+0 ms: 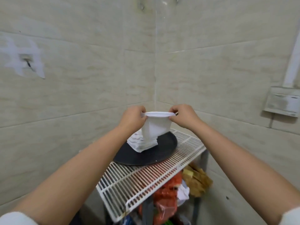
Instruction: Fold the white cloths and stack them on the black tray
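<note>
Holding a white cloth point(155, 125) taut above a wire shelf point(146, 179) in a tiled corner, a person works through a fold with both arms stretched forward. The left hand point(134, 118) pinches the cloth's upper left corner between curled fingers and thumb; the right hand point(183, 115) pinches the upper right corner the same way, so the top edge runs straight between the two fists. The cloth hangs down from that edge, already doubled by the look of its layered rim, and its lower end reaches the stack of folded cloths point(142, 142) beneath it; whether it touches the stack cannot be told.

That stack sits toward the back left of the round black tray point(146, 155), which rests on the shelf's far end, near the wall, with its front rim lying over the shelf's bars. Bags and packets in orange, white and brown point(170, 192) crowd the space under the shelf.

To finish the step cleanly, the person would likely keep the top edge level and the corners matched, lower the cloth squarely over the stack, and let go only once its edges line up with the cloths below. A tilt or an uneven release could leave the pile leaning toward the tray's rim.
</note>
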Tool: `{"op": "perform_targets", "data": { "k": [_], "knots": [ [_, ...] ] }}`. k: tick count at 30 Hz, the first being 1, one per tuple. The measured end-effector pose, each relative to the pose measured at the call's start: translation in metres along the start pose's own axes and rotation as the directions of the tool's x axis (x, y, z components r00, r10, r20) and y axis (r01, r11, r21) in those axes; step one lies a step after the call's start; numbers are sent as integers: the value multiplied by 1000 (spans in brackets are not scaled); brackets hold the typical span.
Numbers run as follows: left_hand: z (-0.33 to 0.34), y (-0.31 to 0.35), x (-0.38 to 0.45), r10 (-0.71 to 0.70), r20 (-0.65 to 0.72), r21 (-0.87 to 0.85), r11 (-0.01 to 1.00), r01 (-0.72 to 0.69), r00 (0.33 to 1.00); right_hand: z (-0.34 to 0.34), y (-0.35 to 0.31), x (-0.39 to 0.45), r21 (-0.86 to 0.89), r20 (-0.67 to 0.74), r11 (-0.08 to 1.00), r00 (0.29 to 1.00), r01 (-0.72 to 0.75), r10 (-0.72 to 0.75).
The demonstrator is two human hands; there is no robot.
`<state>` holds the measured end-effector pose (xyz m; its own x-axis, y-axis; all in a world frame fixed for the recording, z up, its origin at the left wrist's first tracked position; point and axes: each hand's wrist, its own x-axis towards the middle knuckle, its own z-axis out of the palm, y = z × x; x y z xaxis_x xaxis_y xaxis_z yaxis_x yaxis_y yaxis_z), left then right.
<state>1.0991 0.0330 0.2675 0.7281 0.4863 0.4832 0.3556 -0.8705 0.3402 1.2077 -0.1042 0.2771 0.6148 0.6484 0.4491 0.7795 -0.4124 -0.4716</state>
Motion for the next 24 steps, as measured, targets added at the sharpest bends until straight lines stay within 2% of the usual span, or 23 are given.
{"op": "perform_targets", "data": {
  "k": [5, 8, 11, 13, 15, 18, 21, 22, 24],
  "knots": [
    [38, -17, 63, -224, -188, -19, 974, 225, 956, 49, 37, 103, 128, 32, 978, 985, 162, -167],
    [62, -28, 86, -297, -249, -2, 952, 306, 922, 86, 60, 144, 237, 54, 945, 968, 224, -243],
    [94, -38, 79, -326, -163, 70, 938, 341, 931, 123, 89, 152, 259, 183, 937, 941, 233, -284],
    [116, -42, 65, -362, -27, 159, 919, 362, 932, 148, 112, 145, 244, 312, 934, 890, 262, -332],
    [128, -43, 53, -382, 28, 192, 909, 370, 924, 163, 127, 138, 232, 391, 924, 841, 304, -375],
    [127, -37, 47, -410, -31, 154, 899, 410, 911, 165, 134, 137, 279, 371, 893, 819, 352, -439],
    [120, -35, 46, -421, -85, 162, 888, 430, 903, 159, 131, 138, 345, 296, 862, 828, 372, -475],
    [119, -34, 45, -430, -80, 173, 882, 438, 899, 158, 130, 138, 346, 289, 857, 825, 383, -485],
    [121, -33, 42, -451, 7, 229, 869, 438, 892, 157, 131, 136, 293, 366, 875, 800, 386, -476]
  ]
}}
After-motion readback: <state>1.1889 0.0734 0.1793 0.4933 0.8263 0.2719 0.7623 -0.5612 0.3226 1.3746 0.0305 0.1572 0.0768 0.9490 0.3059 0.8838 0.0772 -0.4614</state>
